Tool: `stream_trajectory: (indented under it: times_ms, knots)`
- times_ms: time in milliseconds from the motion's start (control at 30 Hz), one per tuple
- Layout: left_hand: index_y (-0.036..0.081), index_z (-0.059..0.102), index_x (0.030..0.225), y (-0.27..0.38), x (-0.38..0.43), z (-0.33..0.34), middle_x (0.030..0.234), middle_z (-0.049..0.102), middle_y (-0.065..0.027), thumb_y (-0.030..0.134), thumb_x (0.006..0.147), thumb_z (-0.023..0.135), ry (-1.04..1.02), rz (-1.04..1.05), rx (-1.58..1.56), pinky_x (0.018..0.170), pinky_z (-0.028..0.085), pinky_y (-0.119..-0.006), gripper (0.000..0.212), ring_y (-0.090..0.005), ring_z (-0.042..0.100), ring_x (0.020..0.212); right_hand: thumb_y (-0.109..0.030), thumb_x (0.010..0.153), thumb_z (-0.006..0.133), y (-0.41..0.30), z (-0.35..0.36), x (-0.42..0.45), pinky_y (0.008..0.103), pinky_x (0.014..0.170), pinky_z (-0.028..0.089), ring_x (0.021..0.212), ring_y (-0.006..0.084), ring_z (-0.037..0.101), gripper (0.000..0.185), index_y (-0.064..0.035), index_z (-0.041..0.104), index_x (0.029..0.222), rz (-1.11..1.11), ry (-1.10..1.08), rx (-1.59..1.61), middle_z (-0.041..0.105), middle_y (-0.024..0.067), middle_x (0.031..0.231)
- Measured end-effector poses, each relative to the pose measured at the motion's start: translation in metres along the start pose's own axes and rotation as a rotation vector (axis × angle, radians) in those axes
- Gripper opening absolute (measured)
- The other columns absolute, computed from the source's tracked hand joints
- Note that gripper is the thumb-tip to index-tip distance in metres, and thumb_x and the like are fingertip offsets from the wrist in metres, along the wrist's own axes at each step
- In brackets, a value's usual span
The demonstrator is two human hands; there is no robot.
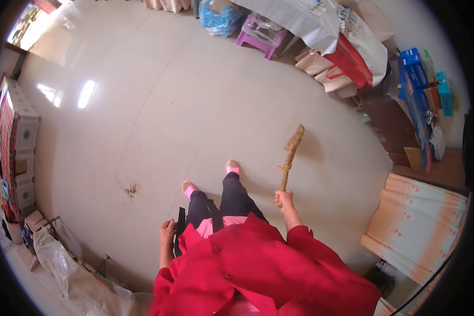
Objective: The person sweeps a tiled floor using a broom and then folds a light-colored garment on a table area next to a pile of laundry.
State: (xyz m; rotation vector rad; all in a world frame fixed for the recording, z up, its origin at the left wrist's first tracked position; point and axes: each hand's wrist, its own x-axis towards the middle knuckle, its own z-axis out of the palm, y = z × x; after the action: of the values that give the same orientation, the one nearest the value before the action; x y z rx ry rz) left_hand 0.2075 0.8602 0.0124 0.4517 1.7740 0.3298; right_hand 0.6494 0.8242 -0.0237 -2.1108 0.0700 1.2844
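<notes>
My right hand point(286, 198) grips the handle of a short straw hand broom point(289, 160), held out to my right. The broom's bristle end points forward over the tiled floor, and its shadow falls beside it. A bit of red-orange tie shows midway along the handle. My left hand point(168, 230) hangs at my left side with its fingers curled, right next to a black strap point(180, 221); whether it holds the strap cannot be made out. Forward and left of my feet lies a small pile of brown debris point(130, 190) on the floor.
Pink slippers point(232, 166) are on my feet. A purple plastic stool point(260, 35) stands ahead by a cloth-covered table point(296, 19). Red and beige bags point(349, 63) sit at the right. A patterned cabinet point(25, 138) lines the left, and a heart-print curtain point(414, 221) hangs at right.
</notes>
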Motion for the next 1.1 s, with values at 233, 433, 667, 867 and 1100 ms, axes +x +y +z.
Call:
stream_trajectory:
  times_ms: [233, 433, 667, 867, 1100]
  knots:
    - [-0.004, 0.055, 0.094, -0.021, 0.005, 0.041, 0.080, 0.059, -0.0100, 0.022, 0.078, 0.049, 0.034, 0.268, 0.311, 0.066, 0.041, -0.024, 0.031, -0.0139, 0.054, 0.073, -0.008, 0.065, 0.048, -0.045, -0.076, 0.075, 0.0268, 0.028, 0.024, 0.033, 0.0142, 0.036, 0.016, -0.0068, 0.040, 0.051, 0.232, 0.011, 0.096, 0.040, 0.0037, 0.043]
    - [-0.004, 0.054, 0.095, -0.015, -0.012, 0.050, 0.083, 0.059, -0.0125, 0.021, 0.077, 0.049, 0.070, 0.231, 0.212, 0.070, 0.041, -0.024, 0.031, -0.0146, 0.054, 0.078, -0.009, 0.066, 0.046, -0.085, -0.040, 0.102, 0.0259, 0.030, 0.023, 0.033, 0.0152, 0.033, 0.018, -0.0082, 0.037, 0.051, 0.280, -0.256, 0.160, 0.036, 0.0040, 0.042]
    - [-0.004, 0.054, 0.096, -0.022, 0.000, 0.054, 0.081, 0.059, -0.0102, 0.022, 0.077, 0.049, 0.024, 0.124, 0.197, 0.066, 0.042, -0.023, 0.033, -0.0135, 0.054, 0.075, -0.005, 0.063, 0.049, -0.087, 0.108, 0.056, 0.0258, 0.030, 0.030, 0.034, 0.0129, 0.041, 0.014, -0.0051, 0.042, 0.051, 0.102, -0.306, -0.228, 0.042, 0.0037, 0.045]
    - [-0.002, 0.053, 0.096, 0.000, 0.018, 0.042, 0.078, 0.058, -0.0061, 0.022, 0.077, 0.049, 0.053, 0.032, -0.066, 0.057, 0.040, -0.022, 0.031, -0.0104, 0.051, 0.066, -0.004, 0.066, 0.051, -0.093, 0.227, -0.008, 0.0257, 0.037, 0.040, 0.039, 0.0129, 0.047, 0.010, -0.0012, 0.046, 0.057, 0.024, -0.616, -0.454, 0.047, 0.0043, 0.048]
    - [-0.003, 0.051, 0.097, 0.008, 0.020, -0.001, 0.080, 0.057, -0.0086, 0.020, 0.078, 0.047, 0.095, -0.056, -0.249, 0.057, 0.041, -0.022, 0.030, -0.0122, 0.052, 0.066, -0.006, 0.065, 0.049, -0.106, 0.352, -0.070, 0.0233, 0.036, 0.038, 0.039, 0.0112, 0.047, 0.012, -0.0017, 0.045, 0.055, -0.064, -0.840, -0.610, 0.047, 0.0041, 0.048]
